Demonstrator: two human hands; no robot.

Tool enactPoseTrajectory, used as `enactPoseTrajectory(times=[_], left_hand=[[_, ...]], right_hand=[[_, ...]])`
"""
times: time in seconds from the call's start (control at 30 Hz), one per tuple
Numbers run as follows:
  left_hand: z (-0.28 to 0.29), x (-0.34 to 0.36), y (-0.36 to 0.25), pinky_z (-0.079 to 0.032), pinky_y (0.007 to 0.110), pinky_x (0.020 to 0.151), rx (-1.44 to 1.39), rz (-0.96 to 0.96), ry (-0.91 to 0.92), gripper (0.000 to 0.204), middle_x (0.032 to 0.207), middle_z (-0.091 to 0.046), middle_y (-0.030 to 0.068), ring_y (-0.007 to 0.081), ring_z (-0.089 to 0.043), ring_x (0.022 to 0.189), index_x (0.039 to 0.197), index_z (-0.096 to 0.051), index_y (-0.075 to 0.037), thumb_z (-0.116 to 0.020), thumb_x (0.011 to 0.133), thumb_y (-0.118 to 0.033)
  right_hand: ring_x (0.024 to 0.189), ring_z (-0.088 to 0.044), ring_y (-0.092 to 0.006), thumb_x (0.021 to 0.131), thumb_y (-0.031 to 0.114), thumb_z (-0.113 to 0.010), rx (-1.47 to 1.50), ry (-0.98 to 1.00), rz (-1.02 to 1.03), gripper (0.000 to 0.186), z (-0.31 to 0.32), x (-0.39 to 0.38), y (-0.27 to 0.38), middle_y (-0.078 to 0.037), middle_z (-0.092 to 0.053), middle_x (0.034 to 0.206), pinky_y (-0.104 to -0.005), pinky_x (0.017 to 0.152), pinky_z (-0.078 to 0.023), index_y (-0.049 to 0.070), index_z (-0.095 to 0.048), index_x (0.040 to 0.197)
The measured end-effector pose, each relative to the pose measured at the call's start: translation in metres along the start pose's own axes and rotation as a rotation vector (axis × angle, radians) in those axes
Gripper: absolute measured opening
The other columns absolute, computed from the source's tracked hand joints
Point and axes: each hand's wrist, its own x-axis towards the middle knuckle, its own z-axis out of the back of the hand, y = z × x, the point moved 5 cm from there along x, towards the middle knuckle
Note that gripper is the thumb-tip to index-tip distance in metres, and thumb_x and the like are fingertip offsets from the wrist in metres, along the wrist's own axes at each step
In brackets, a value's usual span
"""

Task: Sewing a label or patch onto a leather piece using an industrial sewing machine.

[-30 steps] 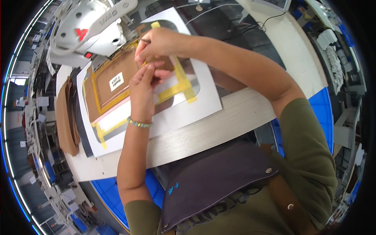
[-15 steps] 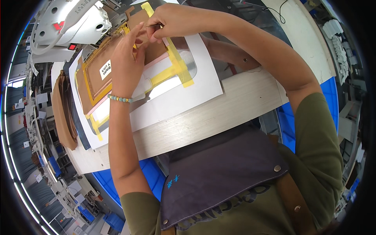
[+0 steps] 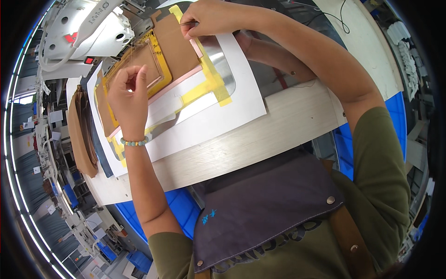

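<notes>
Brown panel (image 3: pixel 175 44): lies flat beneath a yellow-edged frame (image 3: pixel 160 55), bordered by yellow tape (image 3: pixel 214 79), over a white sheet (image 3: pixel 223 114). Pale table (image 3: pixel 260 132): extends below. White machine (image 3: pixel 88 35): stands just beside the frame, at upper left. Stacked brown pieces (image 3: pixel 83 135): at the table's left. Blue bin (image 3: pixel 179 209): under the near edge. Farther out: crowded workstations (image 3: pixel 79 228), bright light strips (image 3: pixel 10 186). Right hand (image 3: pixel 202 19): near the panel's upper right edge, thumb and forefinger pressed together on a slim dark tool (image 3: pixel 188 23). Left hand (image 3: pixel 127 100): over the frame, fingers curled toward thumb; cannot tell whether pinching anything. Hidden: frame's lower left portion, behind left hand; tool's far end, inside right hand. Cut off: machine top.
</notes>
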Motion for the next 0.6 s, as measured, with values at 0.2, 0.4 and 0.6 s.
enactPoseTrajectory(times=[0.2,0.4,0.6], left_hand=[[0.002,0.002,0.031,-0.029,0.018,0.054,-0.176,0.351,0.028,0.016,0.071,-0.052,-0.0090,0.0000,-0.041,0.063,0.089,-0.072,-0.002,-0.077,0.095,-0.017],[-0.004,0.002,0.025,-0.027,0.018,0.054,-0.246,0.316,0.010,0.015,0.070,-0.048,-0.0107,-0.0007,-0.038,0.062,0.090,-0.073,-0.003,-0.077,0.095,-0.016],[-0.009,-0.001,0.033,-0.026,0.018,0.054,-0.280,0.295,0.007,0.015,0.069,-0.047,-0.0110,-0.0006,-0.037,0.061,0.091,-0.073,-0.003,-0.077,0.095,-0.016]], right_hand=[[0.082,-0.070,-0.0188,0.089,0.018,-0.070,-0.071,-0.157,0.155,0.018,-0.015,0.012,0.030,-0.010,-0.076,0.091,-0.0321,0.077,-0.054,0.003,-0.077,0.096],[0.080,-0.069,-0.0222,0.086,0.017,-0.075,-0.030,-0.110,0.202,0.019,-0.030,0.022,0.040,-0.009,-0.073,0.091,-0.0346,0.076,-0.053,0.002,-0.077,0.098],[0.079,-0.068,-0.0238,0.083,0.019,-0.078,-0.029,-0.109,0.201,0.018,-0.046,0.028,0.055,-0.009,-0.072,0.087,-0.0357,0.073,-0.053,0.003,-0.076,0.091]])
